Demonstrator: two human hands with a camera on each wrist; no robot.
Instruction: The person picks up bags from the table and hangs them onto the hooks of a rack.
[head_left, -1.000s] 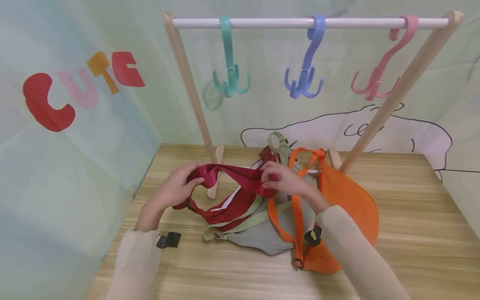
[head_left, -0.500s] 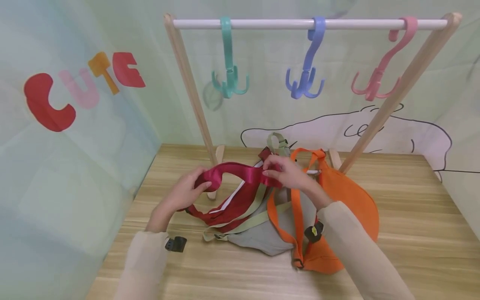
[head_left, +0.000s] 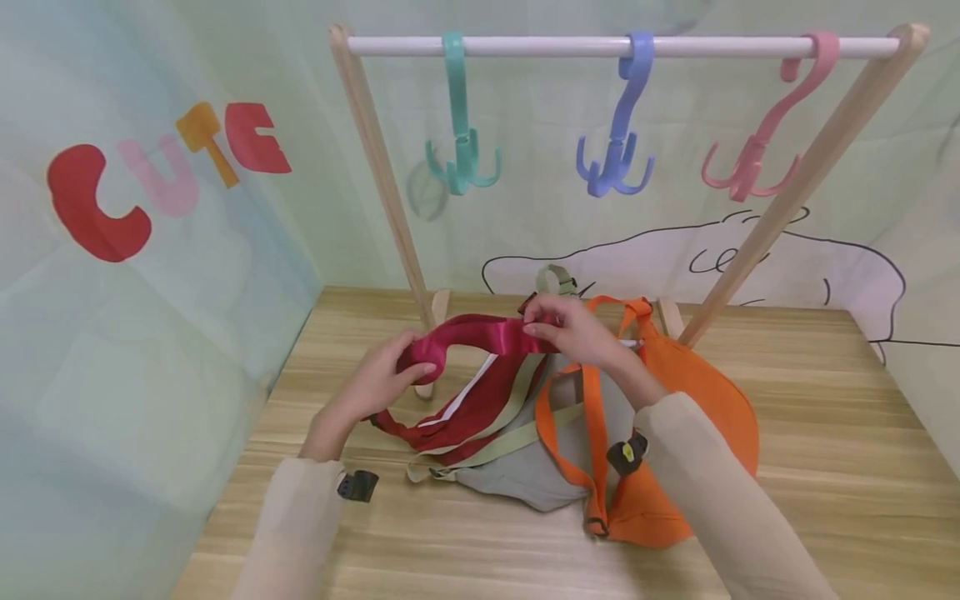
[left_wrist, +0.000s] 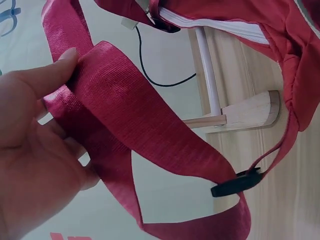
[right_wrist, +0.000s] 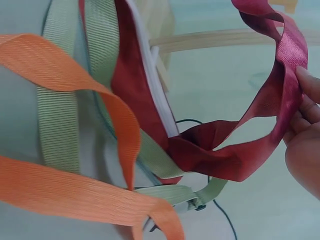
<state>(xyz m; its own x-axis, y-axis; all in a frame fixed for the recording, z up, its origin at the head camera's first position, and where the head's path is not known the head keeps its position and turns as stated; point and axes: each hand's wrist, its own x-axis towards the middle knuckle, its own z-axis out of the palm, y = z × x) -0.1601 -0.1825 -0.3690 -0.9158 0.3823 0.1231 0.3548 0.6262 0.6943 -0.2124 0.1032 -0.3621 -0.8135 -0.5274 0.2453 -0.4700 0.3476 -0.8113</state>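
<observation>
Evidently aloft: glossy crimson fabric strap (head_left: 491,336), raised above its dark-red cloth bag (head_left: 487,404), scene left. Left hand (head_left: 378,379) pinches one stretch, right hand (head_left: 577,333) another, presumably to spread it between them. Red bag overlaps grey cloth bag (head_left: 532,482); orange cloth bag (head_left: 701,383) lies right. Beneath, wood-grain desk (head_left: 420,546); far side, white-railed wooden rack (head_left: 540,47).

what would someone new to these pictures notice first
Probably the bright orange bag, to the right of the grey bag on the wooden table. Next, the shiny crimson strap, held between the left hand and the right hand. Beyond them, a teal hook, a blue hook and a pink hook hang from a white rail.
</observation>
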